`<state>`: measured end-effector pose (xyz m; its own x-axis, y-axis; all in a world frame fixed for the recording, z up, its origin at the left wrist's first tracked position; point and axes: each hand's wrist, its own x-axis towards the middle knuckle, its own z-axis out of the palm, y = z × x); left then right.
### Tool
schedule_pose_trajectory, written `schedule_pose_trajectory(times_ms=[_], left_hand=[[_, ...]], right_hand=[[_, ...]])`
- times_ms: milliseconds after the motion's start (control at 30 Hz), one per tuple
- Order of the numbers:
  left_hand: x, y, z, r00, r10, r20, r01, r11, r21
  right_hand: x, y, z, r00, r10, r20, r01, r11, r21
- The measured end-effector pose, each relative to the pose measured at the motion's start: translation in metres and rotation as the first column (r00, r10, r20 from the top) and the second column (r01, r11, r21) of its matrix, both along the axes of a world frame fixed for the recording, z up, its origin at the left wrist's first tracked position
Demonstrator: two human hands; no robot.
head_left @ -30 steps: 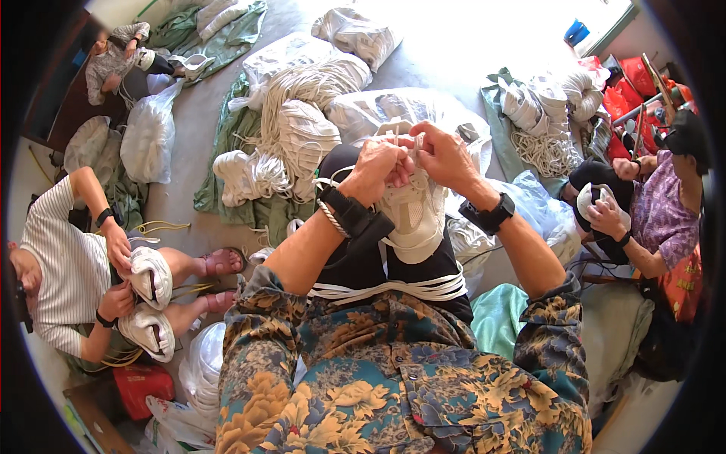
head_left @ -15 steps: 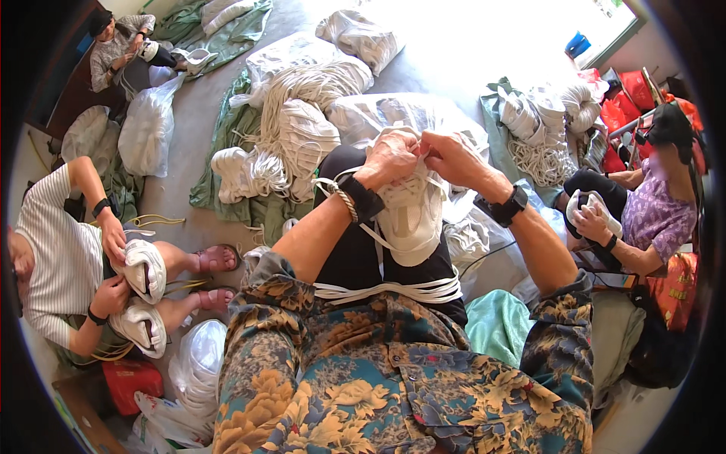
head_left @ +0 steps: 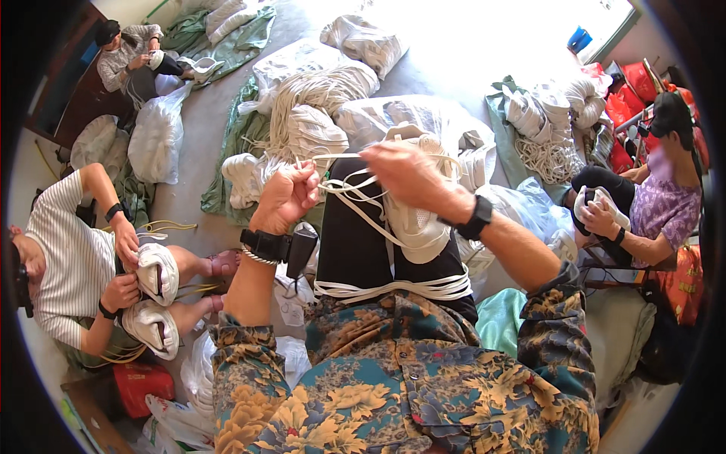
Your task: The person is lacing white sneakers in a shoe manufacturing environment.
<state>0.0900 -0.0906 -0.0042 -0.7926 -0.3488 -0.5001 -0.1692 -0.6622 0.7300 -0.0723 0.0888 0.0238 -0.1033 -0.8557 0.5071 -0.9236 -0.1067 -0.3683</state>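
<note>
A white sneaker (head_left: 420,231) rests on my thighs with its toe toward me. My left hand (head_left: 290,193) is out to the left of it, pinching a white shoelace (head_left: 338,156). The lace runs across to my right hand (head_left: 408,175), which is above the shoe and somewhat blurred, its fingers closed on the lace. Loose loops of lace hang between my left hand and the shoe's left side. More white laces (head_left: 393,289) lie in a bundle across my lap.
Heaped shoes and laces (head_left: 321,94) lie on green sacking ahead, beside plastic-wrapped bundles (head_left: 363,41). One person (head_left: 68,250) with sneakers sits close on my left, another (head_left: 662,197) on my right, and a third (head_left: 128,57) far left. A green bag (head_left: 501,318) is beside my right thigh.
My hands, together over the shoe's laces before, have parted. The left has moved left and toward me, stretching the lace; the right has shifted slightly left and nearer.
</note>
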Motion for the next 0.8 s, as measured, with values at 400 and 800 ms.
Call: schedule_pose_trajectory(times_ms=[400, 800], left_hand=[[-0.030, 0.024, -0.019, 0.854, 0.324, -0.408, -0.098, 0.869, 0.485], [0.039, -0.044, -0.099, 0.721, 0.689, -0.079, -0.612, 0.686, 0.393]], right_hand=[[-0.110, 0.055, 0.038, -0.016, 0.037, 0.999, 0.329, 0.944, -0.029], [-0.140, 0.075, 0.023, -0.188, 0.116, 0.975, 0.404, 0.914, -0.031]])
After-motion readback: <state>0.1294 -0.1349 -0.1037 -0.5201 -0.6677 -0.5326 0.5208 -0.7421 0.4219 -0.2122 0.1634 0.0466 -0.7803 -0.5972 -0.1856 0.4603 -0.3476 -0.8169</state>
